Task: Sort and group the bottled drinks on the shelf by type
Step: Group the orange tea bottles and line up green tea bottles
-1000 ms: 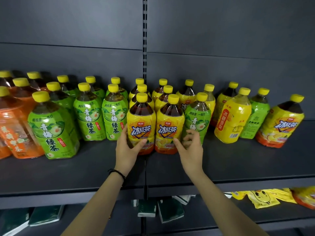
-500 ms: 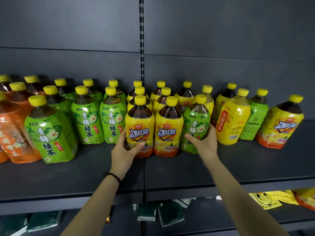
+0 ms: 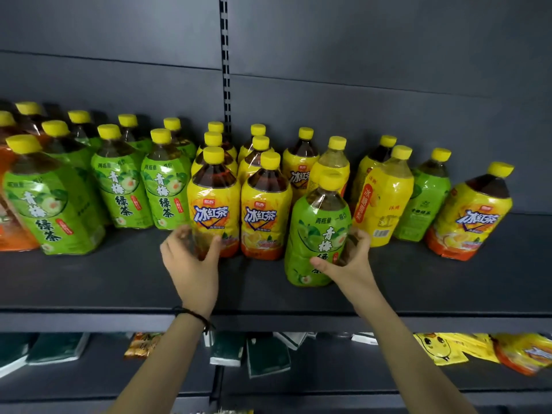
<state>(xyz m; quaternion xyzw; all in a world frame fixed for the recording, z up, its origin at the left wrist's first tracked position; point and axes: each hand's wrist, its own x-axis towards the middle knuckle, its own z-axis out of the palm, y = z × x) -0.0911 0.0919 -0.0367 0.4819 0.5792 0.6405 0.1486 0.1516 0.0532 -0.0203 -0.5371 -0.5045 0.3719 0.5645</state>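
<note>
Every bottle has a yellow cap. Green-labelled tea bottles (image 3: 119, 186) stand upright in rows on the shelf's (image 3: 89, 282) left half, orange-labelled bottles (image 3: 12, 231) at its left edge. Yellow iced-tea bottles (image 3: 265, 216) form two columns mid-shelf, the front-left iced-tea bottle (image 3: 213, 204) leading one. A lone green tea bottle (image 3: 316, 231) sits slightly tilted nearer the front edge. Mixed yellow and green bottles (image 3: 385, 201) stand rightward.

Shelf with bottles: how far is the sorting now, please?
Done: green teas stand together at left, red teas beside them. In hand: the right grip holds one green bottle, forward of the row; the left grip holds the front red tea. Left: at right, a stray green tea and a stray red tea stand among pale bottles.
</note>
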